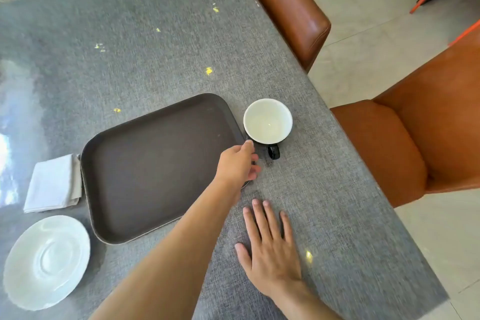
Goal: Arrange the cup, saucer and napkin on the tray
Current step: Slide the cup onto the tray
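Note:
A dark brown tray (pixel 145 163) lies empty in the middle of the grey table. My left hand (pixel 237 163) reaches across it and grips its right rim, thumb on top and fingers curled around the edge. Just right of the tray stands the cup (pixel 267 122), white inside and black outside, with its handle pointing toward me. My right hand (pixel 270 249) lies flat and open on the table, nearer to me than the cup. A folded white napkin (pixel 53 184) rests against the tray's left side. The white saucer (pixel 46 262) sits at the near left.
The grey cloth-covered table (pixel 324 215) ends at its right edge close to the cup. Two brown leather chairs (pixel 288 8) (pixel 389 148) stand along that edge. Small yellow specks dot the cloth behind the tray.

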